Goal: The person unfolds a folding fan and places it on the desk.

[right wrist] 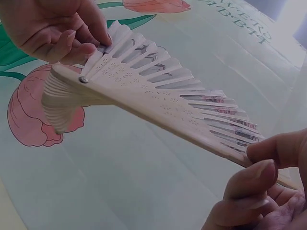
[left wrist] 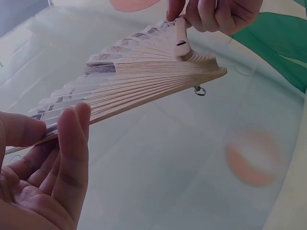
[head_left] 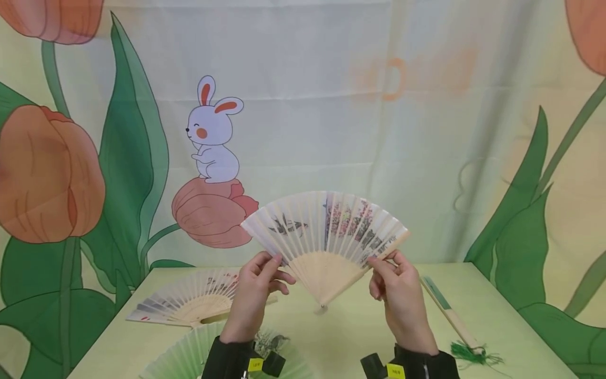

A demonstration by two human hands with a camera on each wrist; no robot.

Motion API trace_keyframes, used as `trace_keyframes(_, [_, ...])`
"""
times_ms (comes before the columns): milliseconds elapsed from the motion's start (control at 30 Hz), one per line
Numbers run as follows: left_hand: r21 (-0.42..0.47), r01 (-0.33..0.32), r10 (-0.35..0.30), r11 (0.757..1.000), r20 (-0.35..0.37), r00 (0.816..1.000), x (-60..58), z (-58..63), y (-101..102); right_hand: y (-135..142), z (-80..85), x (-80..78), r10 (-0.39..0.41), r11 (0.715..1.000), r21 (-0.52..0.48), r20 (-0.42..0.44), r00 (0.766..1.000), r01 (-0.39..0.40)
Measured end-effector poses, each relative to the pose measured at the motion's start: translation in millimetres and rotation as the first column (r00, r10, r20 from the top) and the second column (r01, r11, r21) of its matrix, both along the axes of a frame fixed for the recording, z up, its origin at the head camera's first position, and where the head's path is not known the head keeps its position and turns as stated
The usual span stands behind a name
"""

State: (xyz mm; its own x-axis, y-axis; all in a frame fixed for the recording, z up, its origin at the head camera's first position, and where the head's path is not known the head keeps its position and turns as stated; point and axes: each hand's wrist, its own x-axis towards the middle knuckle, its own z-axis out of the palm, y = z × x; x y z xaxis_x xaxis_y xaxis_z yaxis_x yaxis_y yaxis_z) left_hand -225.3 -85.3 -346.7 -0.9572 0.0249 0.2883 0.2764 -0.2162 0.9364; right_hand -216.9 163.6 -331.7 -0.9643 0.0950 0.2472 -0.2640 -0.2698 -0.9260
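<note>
A folding fan [head_left: 324, 237], spread wide, is held up above the table between both hands. Its pale leaf shows a dark bird-like drawing at left and pink blossoms at right, over bare wooden ribs. My left hand [head_left: 255, 295] pinches the left outer edge between thumb and fingers. Opposite it, my right hand [head_left: 400, 295] pinches the right outer rib the same way. The rivet end points down, and a small metal ring hangs there in the left wrist view. Cut-out patterns on the ribs [right wrist: 158, 103] show in the right wrist view.
On the table [head_left: 341, 347], a spread white fan [head_left: 177, 300] lies at the left. A green spread fan [head_left: 184, 352] is at the front, partly behind my left forearm. To the right lies a folded fan [head_left: 452, 318] with a green tassel [head_left: 473, 353]. A printed curtain [head_left: 322, 105] hangs behind.
</note>
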Motion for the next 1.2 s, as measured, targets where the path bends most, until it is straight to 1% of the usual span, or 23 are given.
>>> trace_keyframes(133, [0.012,-0.010,0.010,1.000,-0.002,1.000,-0.8,-0.2,-2,4,-0.2,-0.2,-0.013,1.000,-0.006,0.025,1.000,0.014])
trace_keyframes(400, [0.043,-0.031,0.031,0.999,-0.006,0.999,-1.8,-1.2,-6,13,-2.0,-0.9,-0.045,0.997,-0.053,0.057,0.997,0.048])
trace_keyframes(567, [0.051,-0.053,0.054,0.997,-0.009,0.999,-2.5,-1.2,-7,20,-3.3,-0.6,-0.062,0.990,-0.125,0.061,0.996,0.069])
trace_keyframes(700, [0.072,-0.056,0.058,0.996,-0.017,0.998,-4.0,-1.4,-8,25,-4.8,-1.7,-0.082,0.982,-0.167,0.058,0.995,0.091])
trace_keyframes(833, [0.095,-0.057,0.059,0.994,-0.015,0.998,-4.6,-2.2,-9,30,-5.0,-3.1,-0.115,0.975,-0.182,0.074,0.991,0.126])
trace_keyframes(1000, [0.107,-0.067,0.068,0.992,-0.005,0.998,-5.6,-3.1,-10,35,-4.0,-3.7,-0.146,0.972,-0.171,0.106,0.984,0.163])
trace_keyframes(1200, [0.136,-0.079,0.082,0.988,-0.013,0.997,-6.3,-3.4,-9,40,-3.8,-3.1,-0.150,0.971,-0.172,0.106,0.983,0.167])
